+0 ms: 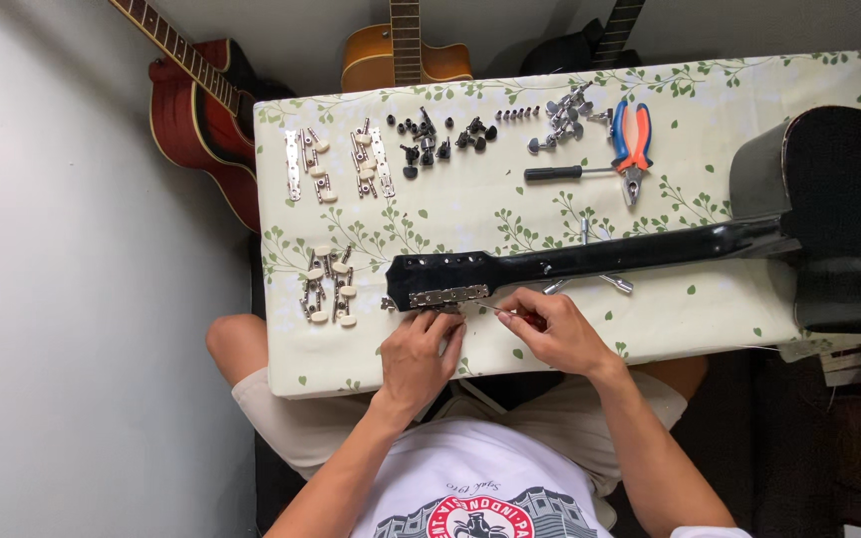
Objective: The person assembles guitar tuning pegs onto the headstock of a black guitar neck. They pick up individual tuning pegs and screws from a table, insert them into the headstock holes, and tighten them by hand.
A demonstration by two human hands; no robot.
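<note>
Nearest, the left hand (419, 351) steadies the metal tuner strip (447, 295) on the black headstock (440, 276); the right hand (555, 331), fingers clenched on a small screwdriver (512, 314), points left toward it. The guitar neck (640, 252) runs rightward; pliers (631, 139) lie far on the counter (470, 214).

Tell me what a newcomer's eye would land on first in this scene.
First, the black guitar lying across the leaf-patterned tablecloth, its headstock at the near edge. There the left hand touches a metal tuner plate, and the right hand holds a small screwdriver. Orange-and-blue pliers and rows of small metal parts line the far side.
</note>
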